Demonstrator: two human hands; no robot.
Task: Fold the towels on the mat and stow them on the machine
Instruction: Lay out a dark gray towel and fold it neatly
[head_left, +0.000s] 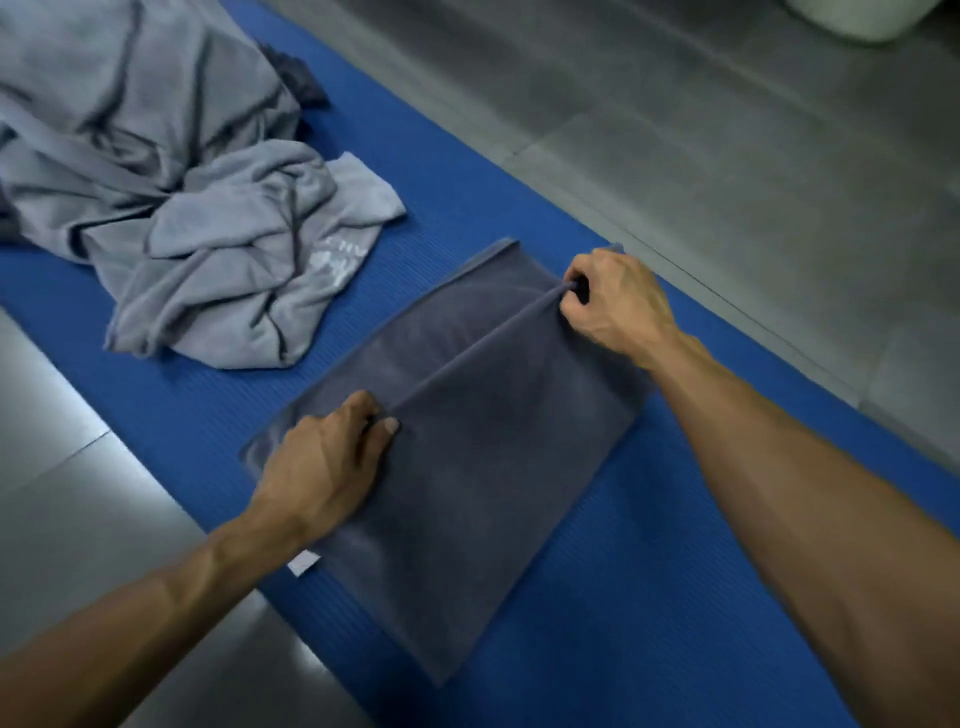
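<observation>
Pinching the dark grey towel (493, 447) at both ends of a raised ridge: my left hand (322, 462) and right hand (613, 301) are each gripping the fabric, fingers curled on it, probably so the crease is running straight for the next fold. It's lying flat on the blue mat (597, 623). Light grey towels (171, 197) are sitting bunched beside it. No container or machine clearly showing.

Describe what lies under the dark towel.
The dark towel lies on the blue mat; a white tag pokes out beside the left hand. Anything else beneath is covered.
</observation>
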